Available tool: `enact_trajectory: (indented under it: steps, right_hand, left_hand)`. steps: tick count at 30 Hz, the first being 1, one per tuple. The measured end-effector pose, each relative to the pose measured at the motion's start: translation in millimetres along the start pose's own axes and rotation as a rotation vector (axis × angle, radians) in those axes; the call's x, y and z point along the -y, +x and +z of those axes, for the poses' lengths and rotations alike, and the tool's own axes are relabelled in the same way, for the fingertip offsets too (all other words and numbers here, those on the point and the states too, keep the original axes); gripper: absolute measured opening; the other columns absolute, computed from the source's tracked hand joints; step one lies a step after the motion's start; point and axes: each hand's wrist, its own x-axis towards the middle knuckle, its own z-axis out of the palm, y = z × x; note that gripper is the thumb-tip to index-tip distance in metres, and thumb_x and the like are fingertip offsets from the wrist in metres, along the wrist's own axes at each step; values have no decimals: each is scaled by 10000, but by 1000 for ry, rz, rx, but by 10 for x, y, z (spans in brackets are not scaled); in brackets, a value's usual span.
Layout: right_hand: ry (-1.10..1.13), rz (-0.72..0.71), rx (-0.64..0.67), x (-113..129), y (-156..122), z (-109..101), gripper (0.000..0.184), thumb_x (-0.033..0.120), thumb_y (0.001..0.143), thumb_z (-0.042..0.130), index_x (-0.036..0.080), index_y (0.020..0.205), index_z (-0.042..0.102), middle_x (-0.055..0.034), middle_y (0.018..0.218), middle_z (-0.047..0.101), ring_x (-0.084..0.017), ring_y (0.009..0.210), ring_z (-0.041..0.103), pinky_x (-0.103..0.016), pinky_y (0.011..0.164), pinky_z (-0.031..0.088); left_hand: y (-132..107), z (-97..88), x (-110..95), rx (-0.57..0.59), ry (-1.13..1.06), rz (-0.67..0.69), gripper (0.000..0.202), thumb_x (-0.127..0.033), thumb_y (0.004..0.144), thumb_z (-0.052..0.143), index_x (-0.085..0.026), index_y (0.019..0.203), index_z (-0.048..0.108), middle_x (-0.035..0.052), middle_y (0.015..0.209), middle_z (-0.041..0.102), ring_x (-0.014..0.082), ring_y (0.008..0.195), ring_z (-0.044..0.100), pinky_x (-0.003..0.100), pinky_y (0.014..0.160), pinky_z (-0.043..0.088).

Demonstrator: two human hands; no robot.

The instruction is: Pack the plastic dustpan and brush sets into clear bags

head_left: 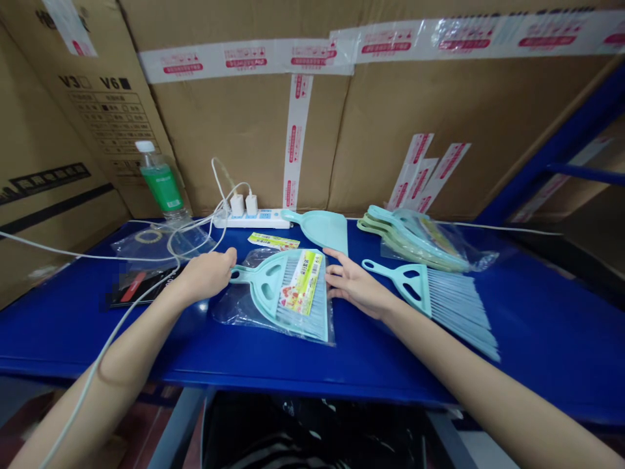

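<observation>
A bagged dustpan and brush set, pale turquoise with a yellow-green label card, lies flat on the blue table in front of me. At its handle end, my left hand is closed, with the fingertips pinching the tip of the handle or the bag there. My right hand rests along the set's right edge, its fingers apart and touching the bag. Right of that hand lies a loose turquoise brush with pale blue bristles. An unbagged dustpan lies behind the set, beside a loose label card.
More bagged dustpan sets are stacked at the back right. A white power strip with chargers and trailing cables stands against the cardboard. At left are a green-labelled bottle, a clear bag and a dark flat object.
</observation>
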Motion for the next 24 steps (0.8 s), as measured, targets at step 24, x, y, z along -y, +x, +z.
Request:
enact_trajectory:
  steps: [24]
  right_hand:
    - [-994,-366,-55,68,-2,-188,380,138,776,472,222,1086,675,9,670,476,-125,536,470,-289,558,442]
  left_hand:
    - [-22,-43,25,-45,33,-116,337,-101,868,247,-160,1098,486,150,1027,675,314,966,648,390,765,473]
